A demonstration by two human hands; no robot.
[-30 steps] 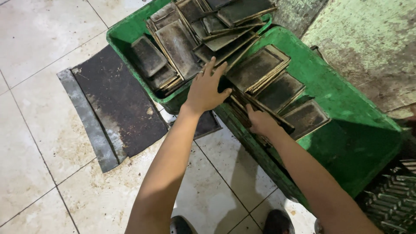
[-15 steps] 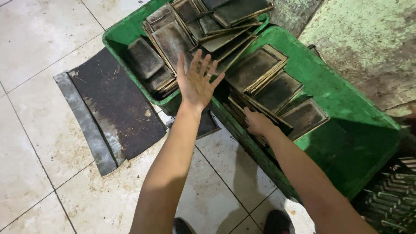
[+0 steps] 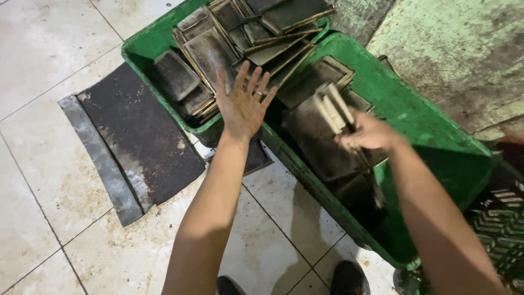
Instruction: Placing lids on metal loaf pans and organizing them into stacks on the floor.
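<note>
My left hand (image 3: 243,104) hovers open, fingers spread, over the near rim of a green crate (image 3: 143,52) filled with dark rectangular metal baking tins (image 3: 207,52). My right hand (image 3: 371,131) grips a stack of tins (image 3: 333,106) by its edge, tilted up on its side inside a second green crate (image 3: 431,131) to the right. More dark tins (image 3: 316,142) lie flat under the lifted stack in that crate.
A dark, rusty flat metal sheet (image 3: 136,136) lies on the tiled floor (image 3: 49,60) left of the crates. A stained concrete wall (image 3: 469,49) stands at the upper right. A black ribbed crate (image 3: 499,224) sits at the right edge. My shoes (image 3: 349,278) show at the bottom.
My left hand has lifted off the tins and spread open. My right hand has pulled a stack of tins up on edge out of the right crate.
</note>
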